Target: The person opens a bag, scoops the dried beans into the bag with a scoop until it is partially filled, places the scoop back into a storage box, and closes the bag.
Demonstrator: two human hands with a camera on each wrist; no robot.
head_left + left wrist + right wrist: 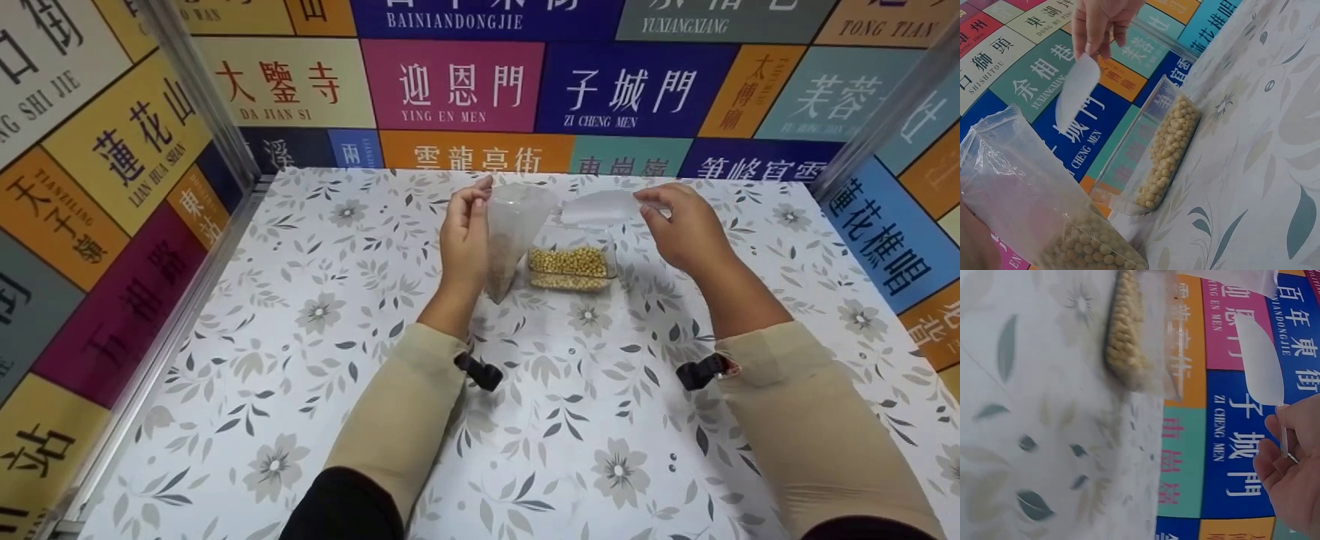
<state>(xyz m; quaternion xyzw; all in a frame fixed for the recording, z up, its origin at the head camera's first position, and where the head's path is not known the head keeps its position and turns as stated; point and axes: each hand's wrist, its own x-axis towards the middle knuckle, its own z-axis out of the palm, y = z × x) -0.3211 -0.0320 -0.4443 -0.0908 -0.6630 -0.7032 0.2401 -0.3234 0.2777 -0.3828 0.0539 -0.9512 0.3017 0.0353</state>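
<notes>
My left hand (465, 232) holds a clear plastic zip bag (517, 214) upright, its mouth at the top. Pale yellow soybeans (1092, 247) fill the bag's lower part. In my right hand (686, 225) a white plastic scoop (1264, 365) is pinched by its thin handle between thumb and fingers. The scoop's broad blade points left, toward the bag's mouth, and no beans show on it. Below the blade stands a clear rectangular box (1123, 154) with more soybeans (568, 262) in it, just right of the bag.
A white cloth (555, 442) with grey flowers and leaves covers the table. Behind it rises a wall of coloured panels (450, 86) with lettering. Metal posts (217, 97) stand at the back corners. Black buckled straps (478, 371) sit on both sleeves.
</notes>
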